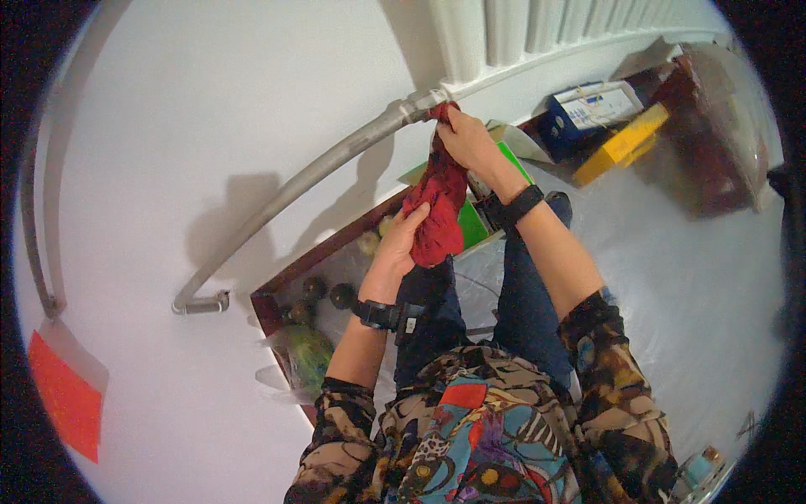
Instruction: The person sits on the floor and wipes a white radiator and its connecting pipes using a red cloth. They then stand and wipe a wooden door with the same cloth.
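A dark red cloth hangs bunched between my two hands. My right hand grips its upper end beside the joint of a grey pipe along the white wall. Whether the cloth goes around the pipe there, I cannot tell. Lower down, my left hand holds the loose, wider part of the cloth, thumb on top. Each wrist wears a black strap.
White radiator columns rise at the pipe's upper end. Below lie a green box, a watermelon and several dark round items. A blue-and-white box and a yellow box stand at right. Red paper hangs at left.
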{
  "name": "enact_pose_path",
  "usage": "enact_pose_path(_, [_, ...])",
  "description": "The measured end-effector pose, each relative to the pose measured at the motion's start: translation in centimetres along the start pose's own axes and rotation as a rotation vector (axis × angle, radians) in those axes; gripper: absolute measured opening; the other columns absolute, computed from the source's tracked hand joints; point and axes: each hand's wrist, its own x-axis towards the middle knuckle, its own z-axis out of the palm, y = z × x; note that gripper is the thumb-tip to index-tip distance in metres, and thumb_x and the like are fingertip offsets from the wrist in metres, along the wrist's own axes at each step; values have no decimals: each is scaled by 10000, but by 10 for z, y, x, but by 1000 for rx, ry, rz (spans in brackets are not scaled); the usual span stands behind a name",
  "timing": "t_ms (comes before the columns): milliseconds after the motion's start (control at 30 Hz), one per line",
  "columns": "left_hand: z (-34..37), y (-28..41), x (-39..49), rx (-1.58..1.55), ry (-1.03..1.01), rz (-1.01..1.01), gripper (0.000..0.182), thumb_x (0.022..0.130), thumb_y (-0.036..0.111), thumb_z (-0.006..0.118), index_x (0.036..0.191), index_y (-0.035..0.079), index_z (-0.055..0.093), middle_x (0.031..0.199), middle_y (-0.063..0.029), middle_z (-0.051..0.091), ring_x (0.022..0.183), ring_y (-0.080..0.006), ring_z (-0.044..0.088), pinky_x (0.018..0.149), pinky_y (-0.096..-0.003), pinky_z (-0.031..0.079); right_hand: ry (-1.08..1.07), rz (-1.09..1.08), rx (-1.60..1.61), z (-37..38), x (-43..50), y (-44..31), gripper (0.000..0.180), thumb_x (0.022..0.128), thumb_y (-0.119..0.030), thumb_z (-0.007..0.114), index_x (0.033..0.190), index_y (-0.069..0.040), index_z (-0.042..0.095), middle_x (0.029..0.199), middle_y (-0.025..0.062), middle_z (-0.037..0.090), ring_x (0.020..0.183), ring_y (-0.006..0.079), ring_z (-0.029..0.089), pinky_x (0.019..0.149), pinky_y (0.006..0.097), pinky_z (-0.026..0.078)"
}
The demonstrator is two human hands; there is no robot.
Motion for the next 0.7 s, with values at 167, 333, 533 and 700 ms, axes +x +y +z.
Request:
enact_pose_path(167, [-22,19,-16,-39,94,71,394,879,191,576,1232,45,478,1147,-79,584,1001,-218,586,868,-376,483,58,-385,-385,22,12,-38,195,772,-83,502,944,-6,550,930,210,591,905,374,554,809,444,443])
enact_pose_path(333, [-50,46,-23,-59,127,255,435,874,195,581,1263,57,445,1178,-94,563,1038,-243,568,897,-403,469,-13,-556,-686,67,19,-52,202,779,-132,514,936,-47,609,913,128,617,915,288,563,866,430,404])
enact_pose_path(533, [-91,74,-57,-111,232,373,440,886,211,558,1271,30,441,1207,-95,549,1071,-220,551,915,-373,451,-123,-718,-356,122,8,-93,177,761,-74,508,872,-54,644,897,142,622,912,317,568,856,426,427])
enact_pose_path(700, [-100,106,-87,-59,194,503,429,896,231,537,1260,22,452,1212,-101,548,1074,-225,552,911,-373,454,-446,-248,533,109,-9,-104,255,811,-34,463,1033,-38,590,1000,132,624,974,292,582,826,369,472])
